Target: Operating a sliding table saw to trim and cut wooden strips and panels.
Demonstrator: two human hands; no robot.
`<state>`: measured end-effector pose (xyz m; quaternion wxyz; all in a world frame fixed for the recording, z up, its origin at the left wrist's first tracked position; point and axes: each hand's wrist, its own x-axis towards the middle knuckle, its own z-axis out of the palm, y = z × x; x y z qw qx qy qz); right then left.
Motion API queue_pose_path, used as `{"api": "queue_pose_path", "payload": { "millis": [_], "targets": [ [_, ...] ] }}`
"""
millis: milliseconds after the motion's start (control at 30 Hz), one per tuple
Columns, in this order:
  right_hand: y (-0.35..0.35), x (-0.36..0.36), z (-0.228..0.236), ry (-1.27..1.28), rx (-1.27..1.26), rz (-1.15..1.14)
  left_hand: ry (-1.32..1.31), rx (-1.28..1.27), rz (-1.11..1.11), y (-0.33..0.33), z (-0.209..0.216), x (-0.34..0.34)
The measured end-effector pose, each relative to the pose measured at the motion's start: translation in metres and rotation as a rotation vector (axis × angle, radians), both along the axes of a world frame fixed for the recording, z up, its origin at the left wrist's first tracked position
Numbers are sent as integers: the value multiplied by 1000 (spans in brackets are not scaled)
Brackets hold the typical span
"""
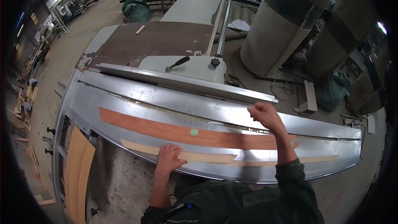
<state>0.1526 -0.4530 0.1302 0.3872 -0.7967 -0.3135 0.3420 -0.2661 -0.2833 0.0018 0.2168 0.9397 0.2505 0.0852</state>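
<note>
R hand [263, 113]: fisted, nil visible. L hand [169, 156]: bent over pale wood strip [207, 157], metal tbl [81, 103] nr edge, hold unclear; best kept flat.

L hand [170, 157] hides part of pale strip [209, 157]; grip unclear. R hand [264, 115] fisted, inside hidden, can't tell if smth's in it. R forearm [285, 143] covers pt of reddish board [166, 129]. Jacket [219, 203] + yellowish board [78, 170] cut by btm edge. Bkgd bench items [85, 0] too sm/blurry to ID.
</note>
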Motion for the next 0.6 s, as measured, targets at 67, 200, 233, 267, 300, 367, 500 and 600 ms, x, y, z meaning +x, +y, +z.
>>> {"api": "queue_pose_path", "payload": {
  "millis": [67, 200, 233, 267, 300, 367, 500, 600],
  "targets": [
    [50, 44, 3, -6, 8, -22, -168, -83, 30, 21, 16, 14],
    [141, 130, -49, -164, -23, 88, -389, -13, 121, 96, 55, 72],
    [156, 154, -71, -224, -135, 143, -431, 47, 155, 121, 57, 98],
    [166, 183, -101, -251, -171, 193, -475, 109, 185, 144, 59, 132],
    [174, 201, -129, -281, -212, 240, -603, 191, 154, 167, 53, 166],
    [201, 205, -168, -201, -418, 353, -620, 296, 134, 213, 54, 221],
    [240, 196, -236, 129, -581, 409, -507, 223, 193, 274, 4, 267],
    [219, 217, -269, 372, -369, 300, -348, 21, 234, 270, -5, 287]
  ]
}}
